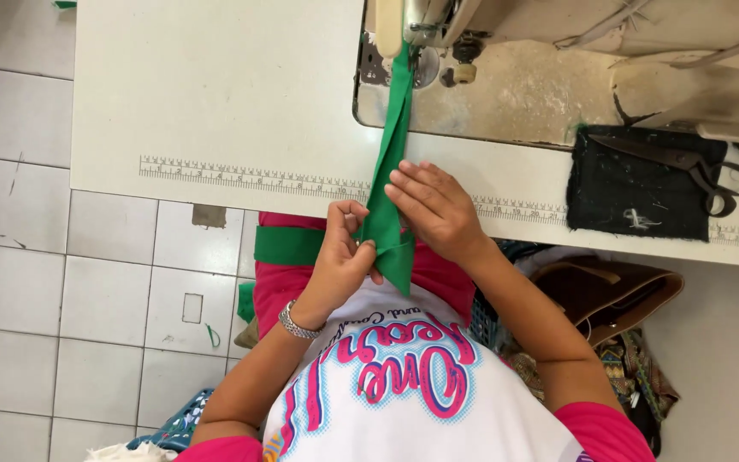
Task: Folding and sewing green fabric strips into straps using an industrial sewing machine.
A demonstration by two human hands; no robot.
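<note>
At surface edge, left hand [344, 257] pinching green strip [391, 171]; right hand [434, 210] flat atop it; sewing machine [421, 34] at twelve o'clock, stitching unfinished.

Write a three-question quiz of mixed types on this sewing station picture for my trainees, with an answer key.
1. True or false: the green fabric strip runs from the sewing machine down to both hands.
2. Multiple choice: the scissors lie on (A) the floor tiles, (B) a dark cloth patch, (C) the person's lap.
3. Fill in: the metal watch sits on the ______ wrist.

Key:
1. True; the left hand pinches the strip's lower end and the right hand rests on it at the table edge.
2. B
3. left
</note>
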